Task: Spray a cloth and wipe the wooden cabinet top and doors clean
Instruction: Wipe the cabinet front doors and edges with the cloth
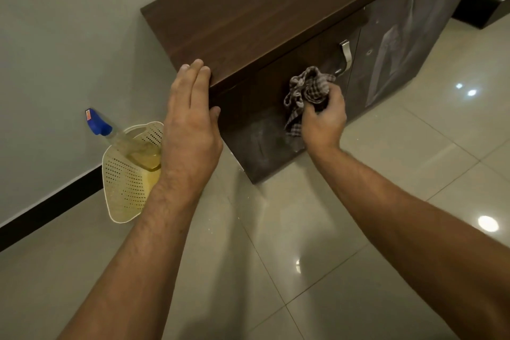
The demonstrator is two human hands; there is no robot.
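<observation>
Door-wiping stage imo. The right hand (324, 116) is closed round a bunched checked cloth (305, 96), mid-frame, pressing it on the dark wooden cabinet door (265, 107) just below-left of the metal handle (345, 56). Balling it up prob gives a firmer pad to scrub w/, and a loose tail hangs down under the fist.

The left hand (190, 119) is open and flat, fingers together, laid over the near left corner of the cabinet top (248, 8) w/ the thumb on the front edge. It's holding nothing; looks like it's there to brace the body while leaning in.

The spray bottle (124, 138), blue trigger head and yellowish liquid, is parked in a cream perforated basket (124, 182) on the tiled floor (276, 257) by the wall, left of the cabinet, partly hidden behind the left wrist. Makes sense: out of the way, but near enough to re-wet the cloth.

The lower part of the door looks hazy/smudged, so I'd guess that bit isn't done. The next door (400, 44), upper right, has pale streaks; can't tell if that's reflection or dirt.
</observation>
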